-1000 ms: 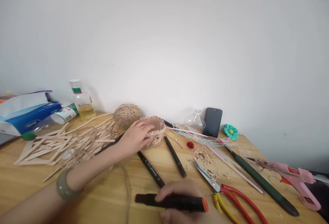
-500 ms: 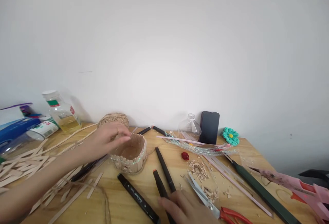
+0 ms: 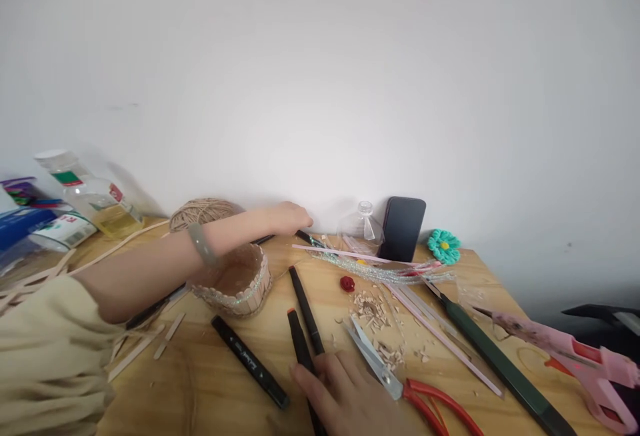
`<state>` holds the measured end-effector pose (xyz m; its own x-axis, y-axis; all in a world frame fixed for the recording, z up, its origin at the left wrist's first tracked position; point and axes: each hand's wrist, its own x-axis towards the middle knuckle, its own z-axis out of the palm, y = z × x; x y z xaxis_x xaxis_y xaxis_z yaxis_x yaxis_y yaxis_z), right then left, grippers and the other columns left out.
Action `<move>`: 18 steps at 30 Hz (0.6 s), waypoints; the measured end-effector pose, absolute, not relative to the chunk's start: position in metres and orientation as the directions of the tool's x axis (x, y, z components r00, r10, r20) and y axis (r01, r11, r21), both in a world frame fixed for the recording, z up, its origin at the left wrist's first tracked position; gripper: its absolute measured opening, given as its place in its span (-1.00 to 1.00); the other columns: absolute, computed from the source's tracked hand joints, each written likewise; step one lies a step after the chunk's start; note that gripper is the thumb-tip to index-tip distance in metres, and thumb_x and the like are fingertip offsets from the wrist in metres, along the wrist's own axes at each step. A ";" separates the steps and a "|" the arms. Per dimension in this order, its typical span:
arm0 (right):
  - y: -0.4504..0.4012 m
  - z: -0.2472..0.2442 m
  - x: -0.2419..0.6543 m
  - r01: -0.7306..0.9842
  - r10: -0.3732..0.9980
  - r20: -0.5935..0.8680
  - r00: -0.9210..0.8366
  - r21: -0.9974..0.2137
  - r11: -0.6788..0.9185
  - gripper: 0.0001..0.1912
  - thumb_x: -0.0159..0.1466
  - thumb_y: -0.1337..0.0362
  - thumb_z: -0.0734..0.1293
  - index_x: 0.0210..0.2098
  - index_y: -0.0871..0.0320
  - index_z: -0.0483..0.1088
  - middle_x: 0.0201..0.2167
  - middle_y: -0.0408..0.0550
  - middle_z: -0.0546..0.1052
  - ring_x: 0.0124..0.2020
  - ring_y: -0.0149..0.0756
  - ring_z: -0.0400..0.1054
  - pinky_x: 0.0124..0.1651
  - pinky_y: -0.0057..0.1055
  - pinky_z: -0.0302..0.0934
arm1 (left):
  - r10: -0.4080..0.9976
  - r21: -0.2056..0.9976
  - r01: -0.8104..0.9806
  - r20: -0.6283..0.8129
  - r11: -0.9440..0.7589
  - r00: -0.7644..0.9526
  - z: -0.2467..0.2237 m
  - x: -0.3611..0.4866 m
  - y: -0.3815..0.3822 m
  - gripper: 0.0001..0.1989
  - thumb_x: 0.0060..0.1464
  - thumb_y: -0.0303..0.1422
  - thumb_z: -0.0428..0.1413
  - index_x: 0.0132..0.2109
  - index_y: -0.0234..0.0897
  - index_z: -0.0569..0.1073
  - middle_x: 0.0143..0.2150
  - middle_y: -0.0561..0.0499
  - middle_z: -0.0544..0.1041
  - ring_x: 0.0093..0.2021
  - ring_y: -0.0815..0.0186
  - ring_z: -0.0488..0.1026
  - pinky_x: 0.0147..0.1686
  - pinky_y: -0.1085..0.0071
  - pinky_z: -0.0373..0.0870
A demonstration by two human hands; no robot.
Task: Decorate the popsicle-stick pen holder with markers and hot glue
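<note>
My left hand point(image 3: 293, 217) reaches across to the back edge, beside the wall, over the end of a black marker point(image 3: 303, 237). Its fingers curl downward, and what they hold, if anything, is hidden. Under that forearm stands a small basket point(image 3: 257, 296) faced with wooden pieces, with a glittery band around it. At the front my right hand point(image 3: 350, 393) has its thumb and fingers closed around an orange-ended black marker point(image 3: 299, 339). Another black marker point(image 3: 305, 306) lies against its fingertips. A dark marker point(image 3: 250, 361) rests further left.
Red-handled scissors point(image 3: 385, 376) lie beside my right hand, near wood shavings point(image 3: 373, 309) and a red rosette point(image 3: 347, 283). Rightward are a green cutter point(image 3: 493, 349) and pink glue gun point(image 3: 575, 356). Behind stand a phone point(image 3: 403, 229), glass bottle point(image 3: 364, 229) and twine ball point(image 3: 200, 213).
My left hand has moved from above the basket to the right and back, toward the wall. My right hand stays on the marker. The view has shifted slightly.
</note>
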<state>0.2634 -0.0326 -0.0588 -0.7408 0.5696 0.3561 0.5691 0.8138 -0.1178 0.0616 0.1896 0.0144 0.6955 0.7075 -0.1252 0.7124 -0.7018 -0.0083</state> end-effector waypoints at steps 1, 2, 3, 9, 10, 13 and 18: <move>-0.032 -0.055 0.265 0.558 0.581 0.294 -0.759 -0.165 0.813 -0.52 0.21 0.30 0.36 0.10 0.10 0.23 -0.24 -0.02 0.52 -0.32 -0.18 0.46 -0.42 -0.39 0.36 | 0.691 -0.015 0.697 -0.144 -0.717 0.708 0.010 0.063 0.192 -0.77 -0.03 -0.66 0.07 -0.25 -0.35 0.53 -0.22 -0.12 0.62 -0.22 0.20 0.49 -0.17 0.40 0.35; -0.032 -0.051 0.267 0.551 0.592 0.228 -0.773 -0.220 0.805 -0.47 0.20 0.32 0.36 0.14 0.11 0.19 -0.19 0.01 0.51 -0.27 -0.16 0.46 -0.36 -0.38 0.38 | 0.675 -0.024 0.681 -0.164 -0.732 0.719 0.006 0.065 0.193 -0.77 -0.02 -0.65 0.07 -0.25 -0.35 0.53 -0.22 -0.13 0.62 -0.22 0.18 0.49 -0.17 0.39 0.35; -0.031 -0.048 0.268 0.547 0.600 0.163 -0.783 -0.280 0.789 -0.43 0.20 0.32 0.36 0.17 0.10 0.15 -0.14 0.03 0.49 -0.22 -0.15 0.45 -0.30 -0.36 0.39 | 0.664 -0.033 0.670 -0.182 -0.741 0.725 0.003 0.066 0.193 -0.78 -0.01 -0.65 0.06 -0.26 -0.36 0.54 -0.24 -0.13 0.62 -0.23 0.17 0.49 -0.19 0.38 0.35; -0.024 -0.032 0.273 0.575 0.659 -0.064 -0.749 -0.556 0.600 -0.17 0.05 0.37 0.46 0.25 0.05 0.08 0.04 0.10 0.36 0.00 -0.05 0.31 -0.02 -0.22 0.32 | 0.680 -0.039 0.686 -0.181 -0.727 0.711 -0.003 0.077 0.191 -0.78 0.02 -0.65 0.04 -0.38 -0.36 0.54 -0.30 -0.19 0.62 -0.26 0.15 0.51 -0.24 0.35 0.34; -0.023 -0.031 0.273 0.577 0.669 -0.072 -0.740 -0.577 0.577 -0.16 0.03 0.42 0.44 0.25 0.05 0.09 0.05 0.09 0.36 0.02 -0.05 0.30 0.00 -0.21 0.30 | 0.686 -0.032 0.692 -0.172 -0.721 0.707 -0.002 0.076 0.191 -0.78 0.01 -0.65 0.04 -0.40 -0.35 0.54 -0.30 -0.19 0.62 -0.25 0.15 0.51 -0.23 0.36 0.33; -0.023 -0.032 0.274 0.562 0.698 -0.040 -0.715 -0.627 0.540 -0.22 0.05 0.48 0.34 0.23 0.01 0.13 0.05 0.05 0.37 0.03 -0.10 0.29 0.02 -0.23 0.27 | 0.706 0.006 0.714 -0.145 -0.700 0.693 0.008 0.070 0.192 -0.79 -0.06 -0.66 0.08 -0.45 -0.33 0.53 -0.32 -0.16 0.62 -0.23 0.15 0.51 -0.24 0.37 0.31; -0.021 -0.045 0.273 0.555 0.763 0.078 -0.642 -0.639 0.532 -0.37 0.06 0.54 0.27 0.11 0.02 0.30 -0.10 -0.03 0.47 -0.11 -0.21 0.38 -0.07 -0.33 0.30 | 0.744 0.190 0.742 -0.073 -0.643 0.664 0.042 0.047 0.185 -0.83 -0.09 -0.58 0.15 -0.34 -0.28 0.56 -0.32 -0.05 0.62 -0.27 0.16 0.50 -0.29 0.38 0.30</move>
<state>0.2725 -0.0208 -0.0448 -0.6418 0.7629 0.0783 0.5550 0.5324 -0.6392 0.0475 0.1846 0.0416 0.6640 0.7442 -0.0727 0.7417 -0.6432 0.1901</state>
